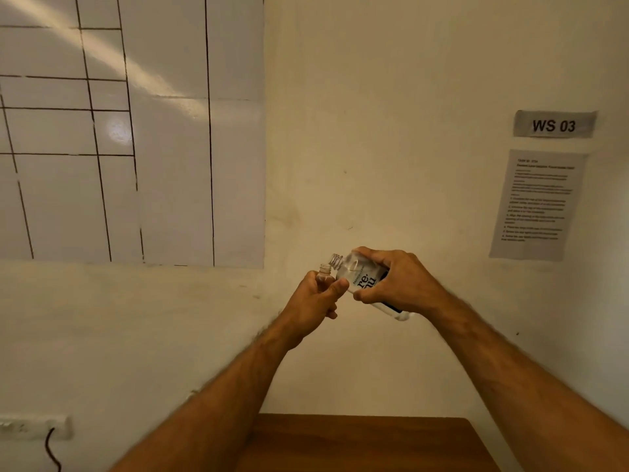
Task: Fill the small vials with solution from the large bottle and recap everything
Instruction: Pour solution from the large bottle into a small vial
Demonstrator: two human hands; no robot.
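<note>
Single head-worn wide-angle view, facing forward at a wall (391,131) from fairly near; only the table (367,444) edge shows below, its surface apparently mostly out of frame.

Cream wall (408,131), ruled whiteboard (163,131), "WS 03" sign (554,125), wooden table (374,444).

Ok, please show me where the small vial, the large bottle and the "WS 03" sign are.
small vial (325,268): head view, on its open threaded neck above the left hand.
large bottle (357,270): head view, on its clear shoulder beside the label.
WS 03 sign (554,124): head view, on the printed text.
</note>
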